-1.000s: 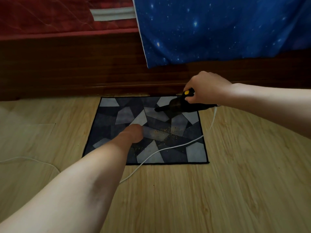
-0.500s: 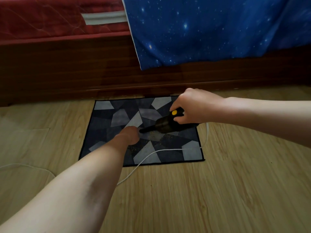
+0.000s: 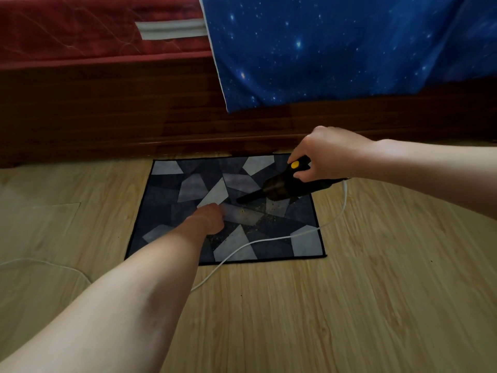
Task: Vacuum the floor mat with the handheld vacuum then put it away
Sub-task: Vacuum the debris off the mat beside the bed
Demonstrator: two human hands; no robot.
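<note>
A dark floor mat (image 3: pixel 166 195) with grey and blue angular patches lies on the wood floor in front of the bed. Brown crumbs (image 3: pixel 258 219) are scattered over its middle. My right hand (image 3: pixel 326 154) grips the handle of a black handheld vacuum (image 3: pixel 279 187) with a yellow button, over the mat's far right part. Its nozzle points left and down, close to the crumbs. My left hand (image 3: pixel 211 218) rests on the mat's middle, just left of the nozzle; its fingers are foreshortened. The vacuum's white cord (image 3: pixel 269 239) trails across the mat's near right corner.
A dark wooden bed frame (image 3: pixel 107 117) runs along the far side of the mat, with a red mattress (image 3: pixel 80 30) and a hanging blue starry sheet (image 3: pixel 336 44) above. The white cord loops on over the floor at the left (image 3: pixel 40 262).
The vacuum swept in toward my left hand, then drew back toward the mat's far right corner. My left hand stayed on the mat.
</note>
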